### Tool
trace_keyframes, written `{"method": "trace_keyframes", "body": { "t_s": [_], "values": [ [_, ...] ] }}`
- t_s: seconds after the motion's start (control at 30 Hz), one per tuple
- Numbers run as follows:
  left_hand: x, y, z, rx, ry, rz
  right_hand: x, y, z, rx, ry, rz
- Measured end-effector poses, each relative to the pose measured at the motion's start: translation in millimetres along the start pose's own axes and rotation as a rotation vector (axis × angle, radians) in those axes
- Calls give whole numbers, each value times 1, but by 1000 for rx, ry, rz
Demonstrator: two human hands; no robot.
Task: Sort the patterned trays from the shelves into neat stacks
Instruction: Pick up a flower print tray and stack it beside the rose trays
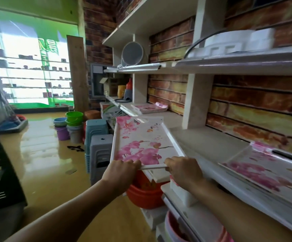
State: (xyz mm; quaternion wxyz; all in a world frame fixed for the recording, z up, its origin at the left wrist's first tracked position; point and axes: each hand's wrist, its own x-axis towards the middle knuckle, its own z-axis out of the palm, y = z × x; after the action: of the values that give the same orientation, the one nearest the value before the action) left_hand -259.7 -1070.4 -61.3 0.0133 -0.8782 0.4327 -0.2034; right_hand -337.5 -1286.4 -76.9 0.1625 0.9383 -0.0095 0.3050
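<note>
Brick-pattern wall, glossy yellow floor, bright window

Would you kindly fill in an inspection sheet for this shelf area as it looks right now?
Surface: beige shelf, mostly bare between the trays.
Job's things: floral tray held out past the shelf edge; tray stack on the shelf at right; far tray stack further along the shelf.
Clutter: red basin below the held tray; grey stools and coloured buckets on the floor.
Grippers: left hand and right hand both grip the tray's near rim.
Cables: nothing seen.
Surroundings: brick-pattern wall; glossy yellow floor; bright shop window.
</note>
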Motion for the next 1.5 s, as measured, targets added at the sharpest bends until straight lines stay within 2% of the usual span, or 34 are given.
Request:
{"method": "trace_keyframes", "body": {
  "t_s": [0.23,0.47,0.7,0.9,1.23,1.5],
  "values": [
    [-18,-64,18,44,-34,-108,57,-53,38,96,10,-101],
    [3,-124,56,82,-73,-221,118,-82,93,213,57,-142],
    [60,-166,70,174,-62,-256,194,-77,151,276,55,-158],
    [109,-199,83,195,-52,-311,251,-60,179,295,126,-187],
    [162,-264,117,222,-59,-292,319,-63,230,283,123,-185],
    [203,-354,154,209,-20,-214,390,-92,268,187,88,-117]
  ]
}}
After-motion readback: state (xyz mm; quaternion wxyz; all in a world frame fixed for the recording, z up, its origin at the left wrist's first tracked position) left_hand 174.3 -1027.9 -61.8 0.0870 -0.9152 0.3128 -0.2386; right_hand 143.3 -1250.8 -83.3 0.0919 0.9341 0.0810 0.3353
